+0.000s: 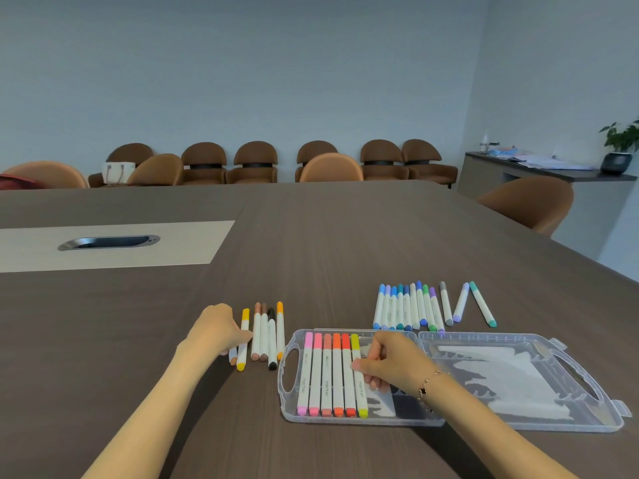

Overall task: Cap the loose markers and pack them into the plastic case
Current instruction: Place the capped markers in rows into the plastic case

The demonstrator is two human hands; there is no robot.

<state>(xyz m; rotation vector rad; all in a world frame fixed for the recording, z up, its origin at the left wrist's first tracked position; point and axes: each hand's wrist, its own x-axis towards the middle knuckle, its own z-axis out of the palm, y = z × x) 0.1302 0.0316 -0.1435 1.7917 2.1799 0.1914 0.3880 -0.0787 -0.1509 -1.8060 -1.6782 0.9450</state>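
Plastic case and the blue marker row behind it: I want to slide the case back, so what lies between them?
Head view: only bare table between the plastic case and blue marker row.

Dark matt wood-grain table; clear glossy plastic case near its front edge; smooth white plastic-barrelled markers; brushed metal cable slot.

The word "marker" runs lengthwise in grey along the white barrels of the pink marker, the salmon marker and the yellow-green marker lying in the plastic case; smaller print nearer their 12 o'clock ends is too blurred to read.
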